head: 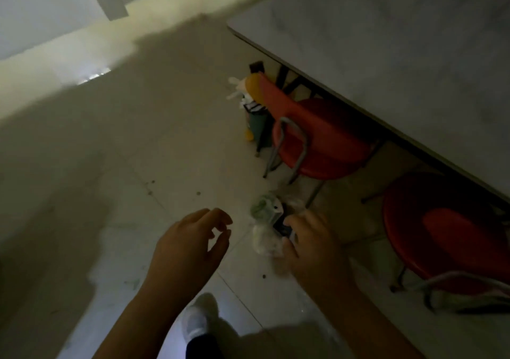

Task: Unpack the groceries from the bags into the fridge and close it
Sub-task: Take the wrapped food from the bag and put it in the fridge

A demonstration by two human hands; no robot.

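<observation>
A clear plastic grocery bag (266, 241) lies on the tiled floor near the red chairs, with something green (260, 206) and a small dark carton (283, 227) showing in it. My right hand (311, 245) reaches down onto the bag, its fingers curled over the dark carton. Left of the bag hovers my left hand (193, 245), holding nothing, fingers loosely curled with thumb and forefinger near each other. The room is dim and the bag's contents are blurred. No fridge shows in this view.
A white marbled table (400, 55) fills the upper right. Two red chairs (317, 137) (441, 242) stand tucked at its edge. A second bag with packages (254, 104) sits on the floor under the table. My white-socked foot (197, 322) is below.
</observation>
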